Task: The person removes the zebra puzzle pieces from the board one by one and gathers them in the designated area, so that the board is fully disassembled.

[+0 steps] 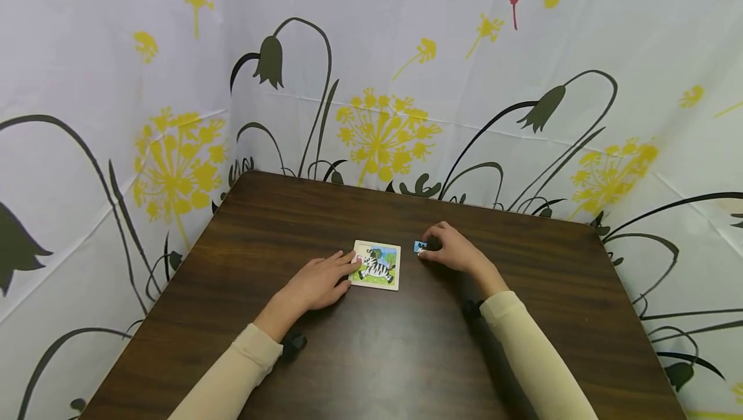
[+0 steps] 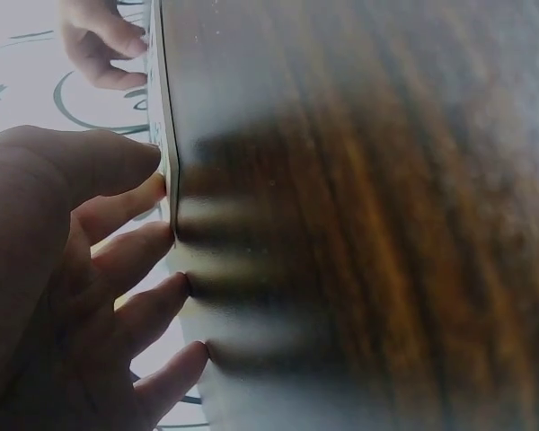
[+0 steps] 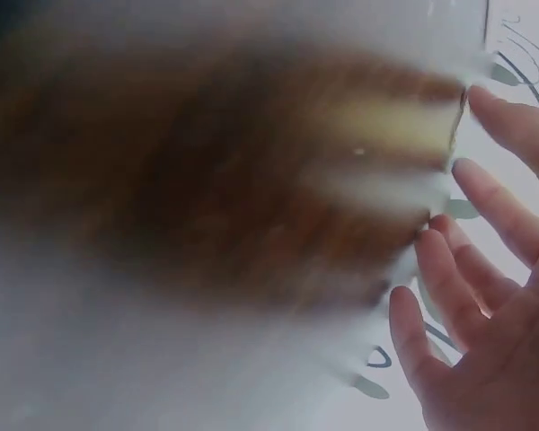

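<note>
Cream sleeves at frame bottom | our left hand, fingers outstretched, touches zebra puzzle | our right hand pinches blue piece

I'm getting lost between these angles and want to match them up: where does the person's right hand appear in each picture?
Head view: the right hand is right of centre, at the small puzzle piece.
Left wrist view: near the top left, above the left hand.
Right wrist view: large, along the right edge.
Shared landmark: the brown table.
</note>
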Motion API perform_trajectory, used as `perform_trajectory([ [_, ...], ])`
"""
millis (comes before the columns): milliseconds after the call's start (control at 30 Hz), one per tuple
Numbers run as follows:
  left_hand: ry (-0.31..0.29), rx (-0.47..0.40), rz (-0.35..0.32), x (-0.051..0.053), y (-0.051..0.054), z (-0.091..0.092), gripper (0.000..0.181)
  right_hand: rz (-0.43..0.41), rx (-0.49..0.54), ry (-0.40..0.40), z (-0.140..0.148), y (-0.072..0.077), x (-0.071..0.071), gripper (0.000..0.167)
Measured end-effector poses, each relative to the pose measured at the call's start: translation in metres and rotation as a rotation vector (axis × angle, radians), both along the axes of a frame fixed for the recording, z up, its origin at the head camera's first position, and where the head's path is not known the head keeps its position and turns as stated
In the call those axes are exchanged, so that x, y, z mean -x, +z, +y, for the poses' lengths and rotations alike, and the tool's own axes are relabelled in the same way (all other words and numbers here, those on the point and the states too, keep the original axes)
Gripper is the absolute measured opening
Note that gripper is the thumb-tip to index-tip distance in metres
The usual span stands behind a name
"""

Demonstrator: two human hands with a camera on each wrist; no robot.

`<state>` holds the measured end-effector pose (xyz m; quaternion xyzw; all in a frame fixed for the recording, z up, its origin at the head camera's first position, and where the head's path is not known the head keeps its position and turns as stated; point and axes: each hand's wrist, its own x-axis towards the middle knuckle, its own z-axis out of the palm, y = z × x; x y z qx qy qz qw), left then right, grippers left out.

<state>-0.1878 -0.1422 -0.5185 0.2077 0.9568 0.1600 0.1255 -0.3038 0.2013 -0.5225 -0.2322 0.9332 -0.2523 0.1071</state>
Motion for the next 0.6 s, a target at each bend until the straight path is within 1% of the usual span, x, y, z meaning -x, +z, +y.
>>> perform_trajectory([
  [100, 0.000, 0.011, 0.004, 0.001, -0.002, -0.001, 0.055, 0.006, 0.018, -0.026, -0.007, 0.003, 0.000, 0.036],
  [233, 0.000, 0.015, 0.004, 0.002, -0.004, 0.000, 0.055, 0.035, 0.045, -0.019, -0.024, 0.004, -0.003, 0.029],
  [300, 0.002, 0.011, -0.001, 0.003, -0.004, 0.001, 0.055, 0.043, 0.055, 0.004, -0.037, 0.004, -0.007, 0.025],
  [433, 0.005, 0.000, -0.010, 0.003, -0.003, 0.000, 0.055, 0.020, 0.058, 0.067, -0.065, 0.002, -0.014, 0.021],
  [600, -0.006, -0.002, -0.002, 0.004, -0.004, -0.001, 0.055, -0.038, 0.015, 0.131, -0.087, -0.001, -0.018, 0.028],
])
